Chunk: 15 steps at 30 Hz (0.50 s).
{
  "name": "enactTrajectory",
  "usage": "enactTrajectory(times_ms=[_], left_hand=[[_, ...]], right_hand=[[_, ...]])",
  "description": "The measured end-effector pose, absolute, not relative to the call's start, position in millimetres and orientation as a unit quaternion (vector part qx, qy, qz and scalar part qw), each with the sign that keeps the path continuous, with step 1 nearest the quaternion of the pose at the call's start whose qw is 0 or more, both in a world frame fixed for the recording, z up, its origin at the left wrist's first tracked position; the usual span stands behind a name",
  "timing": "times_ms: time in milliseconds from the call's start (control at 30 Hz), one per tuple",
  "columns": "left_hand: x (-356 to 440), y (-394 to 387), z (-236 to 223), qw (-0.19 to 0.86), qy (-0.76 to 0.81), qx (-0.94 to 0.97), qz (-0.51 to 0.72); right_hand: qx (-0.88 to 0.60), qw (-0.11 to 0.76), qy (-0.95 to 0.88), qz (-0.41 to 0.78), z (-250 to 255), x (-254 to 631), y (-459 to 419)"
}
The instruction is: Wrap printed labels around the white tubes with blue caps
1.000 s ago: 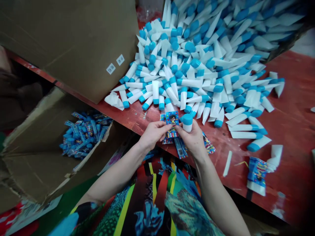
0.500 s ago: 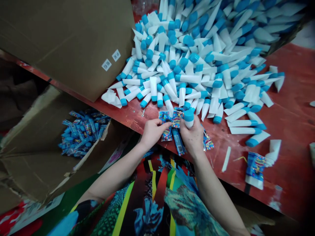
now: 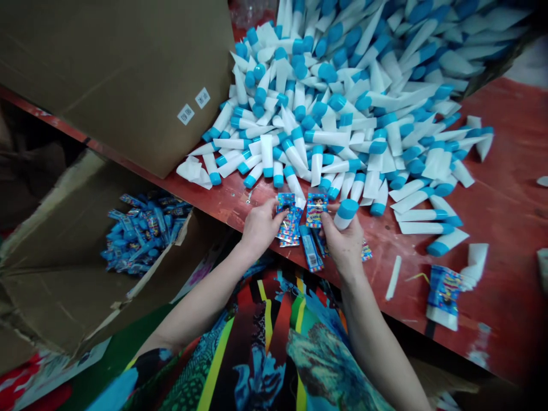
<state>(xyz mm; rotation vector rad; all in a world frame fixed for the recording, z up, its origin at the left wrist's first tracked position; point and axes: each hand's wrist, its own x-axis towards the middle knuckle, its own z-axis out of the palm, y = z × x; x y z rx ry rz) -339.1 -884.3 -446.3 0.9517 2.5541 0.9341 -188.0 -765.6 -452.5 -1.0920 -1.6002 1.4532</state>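
Observation:
My left hand (image 3: 259,226) pinches a small stack of colourful printed sleeves (image 3: 287,222) at the near edge of the red table (image 3: 505,188). My right hand (image 3: 345,240) grips a white tube with a blue cap (image 3: 346,212), cap pointing away from me, and its fingertips also hold one printed sleeve (image 3: 315,209). More printed sleeves (image 3: 311,251) lie flat under and between both hands. Just beyond my fingers spreads a big heap of white tubes with blue caps (image 3: 342,97).
A large closed cardboard box (image 3: 115,74) stands at the back left on the table. Below the table's edge on the left, an open carton (image 3: 64,268) holds several sleeved tubes (image 3: 141,231). One sleeved tube (image 3: 445,297) and a white strip (image 3: 394,278) lie at the right.
My hands have drawn apart: the right hand moved right with the tube and one sleeve, while the left stays on the stack. The view tilted slightly.

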Motion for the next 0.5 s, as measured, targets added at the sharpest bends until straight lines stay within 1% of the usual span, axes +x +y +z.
enactTrajectory(times_ms=[100, 167, 200, 233, 267, 367, 400, 433, 500], left_hand=[[-340, -885, -443, 0.112, 0.880, 0.308, 0.345], [-335, -885, -438, 0.081, 0.860, 0.305, 0.401], [-331, -884, -435, 0.086, 0.841, 0.302, 0.439], [-327, -883, -432, 0.117, 0.817, 0.296, 0.481], [-322, -881, -430, 0.174, 0.785, 0.284, 0.523], [-308, -874, -424, 0.385, 0.661, 0.206, 0.611], [-303, -871, -422, 0.421, 0.631, 0.176, 0.628], [-299, -868, -421, 0.434, 0.613, 0.152, 0.643], [-292, -864, -420, 0.420, 0.604, 0.119, 0.666]], right_hand=[[-0.428, 0.358, -0.600, 0.573, -450, -186, -765], [-0.428, 0.364, -0.585, 0.584, -447, -186, -766], [-0.424, 0.367, -0.580, 0.591, -446, -186, -767], [-0.416, 0.367, -0.578, 0.598, -445, -186, -768], [-0.406, 0.365, -0.580, 0.605, -444, -187, -770], [-0.377, 0.358, -0.598, 0.610, -442, -189, -775], [-0.370, 0.360, -0.605, 0.606, -442, -189, -776], [-0.364, 0.363, -0.611, 0.602, -443, -190, -777], [-0.354, 0.375, -0.621, 0.591, -445, -192, -779]])
